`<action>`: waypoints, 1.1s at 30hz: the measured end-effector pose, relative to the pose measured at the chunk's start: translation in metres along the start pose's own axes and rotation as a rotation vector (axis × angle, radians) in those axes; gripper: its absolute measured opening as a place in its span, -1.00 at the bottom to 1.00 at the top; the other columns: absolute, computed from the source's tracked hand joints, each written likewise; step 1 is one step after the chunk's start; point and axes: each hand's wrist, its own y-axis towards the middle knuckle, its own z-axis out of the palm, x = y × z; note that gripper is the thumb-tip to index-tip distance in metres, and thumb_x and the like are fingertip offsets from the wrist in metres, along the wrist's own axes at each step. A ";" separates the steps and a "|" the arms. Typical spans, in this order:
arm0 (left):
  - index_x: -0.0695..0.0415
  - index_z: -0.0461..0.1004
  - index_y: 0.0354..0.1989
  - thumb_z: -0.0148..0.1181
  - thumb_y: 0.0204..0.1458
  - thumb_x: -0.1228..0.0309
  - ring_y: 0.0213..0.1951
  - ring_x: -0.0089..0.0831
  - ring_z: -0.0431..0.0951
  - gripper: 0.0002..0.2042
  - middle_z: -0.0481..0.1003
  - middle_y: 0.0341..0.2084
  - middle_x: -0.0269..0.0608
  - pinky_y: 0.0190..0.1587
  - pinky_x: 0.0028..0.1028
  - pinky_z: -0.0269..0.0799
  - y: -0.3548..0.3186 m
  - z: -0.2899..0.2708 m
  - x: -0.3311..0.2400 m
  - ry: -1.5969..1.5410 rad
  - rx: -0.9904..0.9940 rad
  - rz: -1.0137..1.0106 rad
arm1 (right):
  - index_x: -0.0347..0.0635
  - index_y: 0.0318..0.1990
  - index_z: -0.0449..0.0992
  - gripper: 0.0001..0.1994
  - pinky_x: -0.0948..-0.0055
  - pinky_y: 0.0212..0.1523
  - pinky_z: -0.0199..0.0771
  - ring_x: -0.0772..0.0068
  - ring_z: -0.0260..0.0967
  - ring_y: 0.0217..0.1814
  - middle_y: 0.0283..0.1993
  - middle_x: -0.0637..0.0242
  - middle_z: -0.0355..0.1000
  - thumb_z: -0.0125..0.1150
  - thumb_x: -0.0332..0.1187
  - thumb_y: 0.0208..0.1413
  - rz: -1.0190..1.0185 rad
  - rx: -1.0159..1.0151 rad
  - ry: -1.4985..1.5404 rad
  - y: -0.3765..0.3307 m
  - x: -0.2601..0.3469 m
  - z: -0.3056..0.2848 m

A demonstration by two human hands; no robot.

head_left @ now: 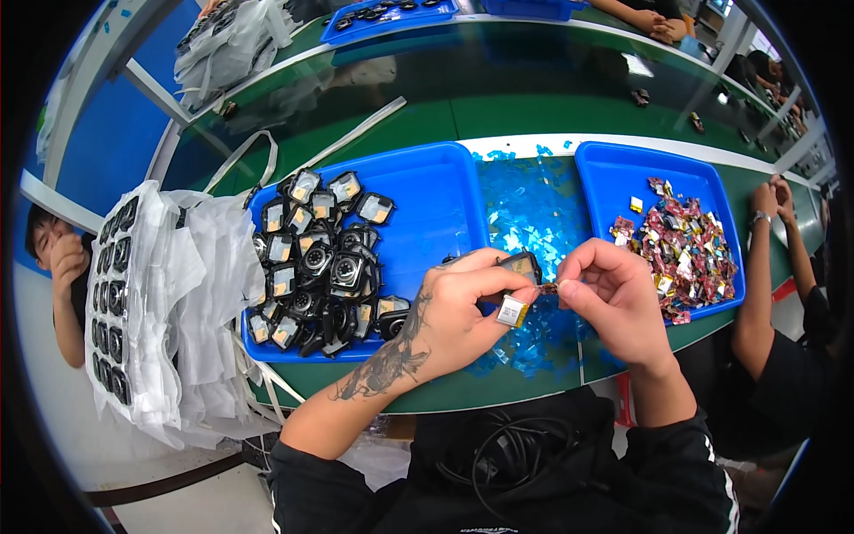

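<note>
My left hand (pixel 464 307), with its tattooed wrist, is closed around a black square watch case (pixel 523 264) whose edge shows above the thumb. A small silver battery (pixel 512 311) with a yellow edge hangs at the same thumb. From it a short reddish-brown strip runs toward my right hand (pixel 616 298). The thumb and forefinger of that hand are pinched at the strip's end; what exactly lies between them is mostly hidden. Both hands are over the bench between two blue trays, above scattered blue film pieces (pixel 520 227).
The left blue tray (pixel 445 200) holds a heap of watch cases (pixel 311 258). In the right blue tray (pixel 605 191) lies a pile of small batteries (pixel 680 258). Stacked white sheets (pixel 205 294) with watch parts stand at the left. Other people sit left, right and across.
</note>
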 end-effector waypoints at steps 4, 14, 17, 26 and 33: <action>0.26 0.59 -0.22 0.26 0.01 0.58 -0.29 -0.43 0.62 -0.85 0.53 -0.30 -0.13 -0.30 -0.52 0.56 -0.003 0.003 0.011 -0.097 0.005 -0.017 | -0.29 -0.22 0.42 -0.83 0.69 -0.24 0.46 0.71 0.37 -0.23 -0.26 0.40 0.40 0.28 -0.58 0.06 0.019 -0.038 -0.014 0.000 0.000 0.010; 0.32 0.45 0.08 0.17 0.07 0.68 -0.04 -0.46 0.53 -0.65 0.50 -0.02 -0.07 0.06 -0.47 0.50 -0.003 0.010 0.001 -0.599 -0.020 -0.266 | -0.25 -0.15 0.34 -0.68 0.72 -0.41 0.30 0.73 0.34 -0.37 -0.38 0.42 0.39 0.34 -0.60 -0.02 -0.238 -0.227 -0.314 0.005 -0.012 0.020; 0.31 0.44 0.09 0.17 0.07 0.68 -0.03 -0.46 0.53 -0.63 0.49 0.01 -0.05 0.08 -0.47 0.49 -0.004 0.012 0.001 -0.584 -0.042 -0.251 | -0.25 -0.15 0.34 -0.68 0.71 -0.42 0.29 0.72 0.34 -0.38 -0.39 0.40 0.39 0.34 -0.62 -0.03 -0.253 -0.243 -0.343 0.006 -0.013 0.020; 0.20 0.44 0.13 0.12 0.07 0.69 -0.01 -0.40 0.53 -0.59 0.48 -0.01 -0.09 0.01 -0.47 0.53 -0.003 0.017 0.008 -0.478 -0.083 -0.103 | -0.22 -0.13 0.30 -0.63 0.73 -0.48 0.19 0.78 0.20 -0.52 -0.42 0.41 0.42 0.35 -0.62 -0.06 -0.118 -0.170 -0.294 0.009 -0.002 0.015; 0.20 0.46 0.11 0.11 0.07 0.68 0.00 -0.37 0.54 -0.61 0.49 0.01 -0.04 0.02 -0.46 0.50 -0.004 0.018 0.016 -0.359 -0.095 0.010 | -0.19 -0.14 0.28 -0.59 0.67 -0.60 0.00 0.80 0.02 -0.63 -0.52 0.43 0.42 0.37 -0.61 -0.10 -0.081 -0.158 -0.461 0.015 0.005 0.011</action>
